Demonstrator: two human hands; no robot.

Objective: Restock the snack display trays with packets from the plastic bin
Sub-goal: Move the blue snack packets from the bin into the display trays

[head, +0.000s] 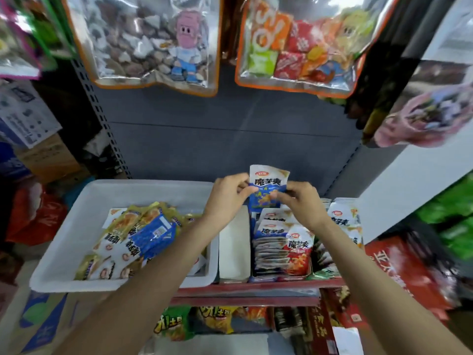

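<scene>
Pinching blue-and-white foil snack packet (266, 188), both hands, left (226, 198) and right (298, 201), above part-filled cardboard display tray (281, 276); white plastic bin (76, 226) holds plenty more.

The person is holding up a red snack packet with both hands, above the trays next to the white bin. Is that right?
Not quite. The snack packet is blue and white, not red. The head view shows the left hand and right hand pinching it together, above the display trays beside the white plastic bin.
</scene>
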